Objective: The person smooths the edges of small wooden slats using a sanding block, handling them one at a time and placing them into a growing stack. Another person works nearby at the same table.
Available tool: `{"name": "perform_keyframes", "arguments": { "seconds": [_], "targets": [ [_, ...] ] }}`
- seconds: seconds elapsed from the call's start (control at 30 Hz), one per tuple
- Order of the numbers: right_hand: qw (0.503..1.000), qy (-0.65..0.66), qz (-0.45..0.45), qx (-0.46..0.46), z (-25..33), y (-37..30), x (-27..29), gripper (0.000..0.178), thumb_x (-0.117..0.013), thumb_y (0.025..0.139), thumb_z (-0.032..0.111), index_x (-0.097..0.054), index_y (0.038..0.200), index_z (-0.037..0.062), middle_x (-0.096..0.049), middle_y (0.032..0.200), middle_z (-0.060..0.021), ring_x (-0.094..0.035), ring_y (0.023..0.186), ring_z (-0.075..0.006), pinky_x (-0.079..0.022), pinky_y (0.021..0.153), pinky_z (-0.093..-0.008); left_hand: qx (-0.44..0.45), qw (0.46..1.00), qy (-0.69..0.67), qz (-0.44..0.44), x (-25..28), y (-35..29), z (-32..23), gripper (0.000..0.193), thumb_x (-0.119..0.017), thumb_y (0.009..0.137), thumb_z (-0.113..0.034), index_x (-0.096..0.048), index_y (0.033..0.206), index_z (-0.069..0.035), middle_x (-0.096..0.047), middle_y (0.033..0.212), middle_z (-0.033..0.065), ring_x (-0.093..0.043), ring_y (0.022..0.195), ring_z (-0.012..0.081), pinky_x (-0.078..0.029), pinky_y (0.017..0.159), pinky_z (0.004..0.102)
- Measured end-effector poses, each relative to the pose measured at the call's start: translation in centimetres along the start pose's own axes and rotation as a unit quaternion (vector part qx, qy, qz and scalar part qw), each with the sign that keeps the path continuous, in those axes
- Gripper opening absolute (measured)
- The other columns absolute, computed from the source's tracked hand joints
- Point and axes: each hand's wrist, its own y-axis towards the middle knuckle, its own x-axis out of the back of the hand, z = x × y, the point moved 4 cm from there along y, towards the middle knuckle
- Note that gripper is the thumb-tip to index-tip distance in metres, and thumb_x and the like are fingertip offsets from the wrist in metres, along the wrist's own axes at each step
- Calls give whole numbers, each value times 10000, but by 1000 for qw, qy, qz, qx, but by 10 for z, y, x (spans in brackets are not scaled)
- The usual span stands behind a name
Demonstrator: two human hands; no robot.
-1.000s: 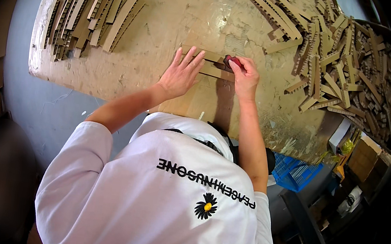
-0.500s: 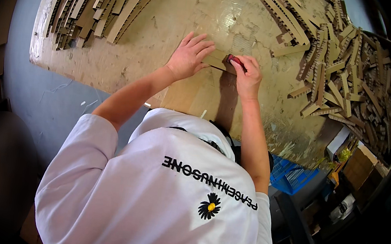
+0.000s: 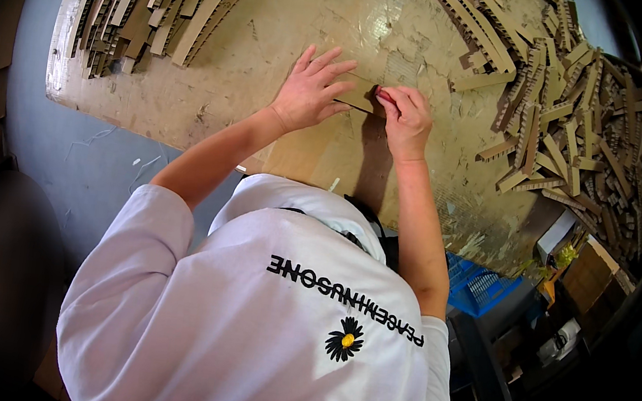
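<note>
The table [image 3: 222, 96] is broad and tan, its top scuffed, stained and scraped, with a glossy glare near the far middle and a paler patch toward the person. Its near edge runs across the view, and 1 white scrap [image 3: 334, 185] lies close to it. Left of the table spreads a grey-blue floor [image 3: 114, 155] with loose threads; a dark, blurred shape [image 3: 2, 253] fills the lower left corner. At the lower right, below the table's edge, sit a blue crate [image 3: 480, 286], a brown box [image 3: 591, 276] and dim clutter, with a black bar [image 3: 490, 383] slanting past. Cardboard strips with corrugated edges lie in a loose group [image 3: 207, 20] at the far left, roughly side by side, and in a tangled heap [image 3: 529, 136] at the right, spilling toward the dark rim. Between the 2, in front of the person, 1 strip [image 3: 361, 93] lies crosswise on the table. The left hand [image 3: 311, 90] rests flat, fingers spread, over its left part, hiding that end. The right hand [image 3: 407, 123] pinches a small red tool [image 3: 384, 94] at the strip's right part and covers much of it; the tool's kind is unclear. The white shirt [image 3: 239, 309] blocks the lower middle.
</note>
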Motion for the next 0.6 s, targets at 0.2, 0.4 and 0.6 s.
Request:
{"name": "perform_keyframes", "arguments": {
  "seconds": [0.2, 0.4, 0.6],
  "targets": [
    [998, -51, -13, 31, 0, -1, -3, 134, -842, 825, 202, -782, 943, 222, -705, 984, 62, -664, 916, -218, -480, 778, -400, -11, 1000, -21, -2, -4, -2, 0, 241, -829, 838, -244, -718, 1045, -189, -576, 1506, 15, -443, 1484, 320, -262, 1248, 632],
    [998, -50, -20, 36, -2, -3, -5, 116, -833, 835, 203, -775, 934, 219, -703, 984, 60, -674, 917, -215, -476, 778, -401, -7, 999, -35, 2, -5, -2, 1, 237, -826, 842, -232, -708, 1042, -186, -583, 1496, 24, -455, 1474, 325, -266, 1244, 635],
    [999, -25, -7, 26, 0, 0, -4, 127, -830, 833, 199, -778, 949, 200, -708, 982, 40, -689, 916, -231, -494, 754, -405, -6, 999, -32, 5, -7, -1, 4, 239, -822, 850, -234, -699, 1049, -185, -584, 1488, 41, -459, 1470, 326, -269, 1242, 634]
  ]
}}
